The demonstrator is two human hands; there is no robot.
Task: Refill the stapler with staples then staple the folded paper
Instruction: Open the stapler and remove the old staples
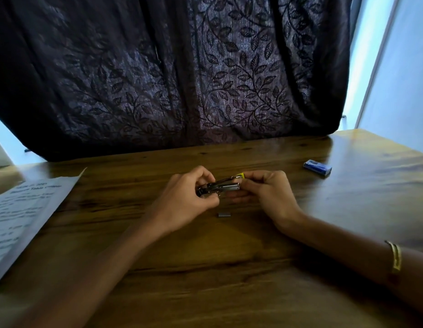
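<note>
We have the stapler (220,187) gripped at both ends just above the counter (229,268), long axis left to right, left hand (191,197) on its rear, right hand (265,192) pinching the front, staple strip (224,214) lying just below, between both hands.

Shiny metal stapler (223,186), glossy wooden table (229,268)

head view, looking forward and down, close over table (229,268)
</note>
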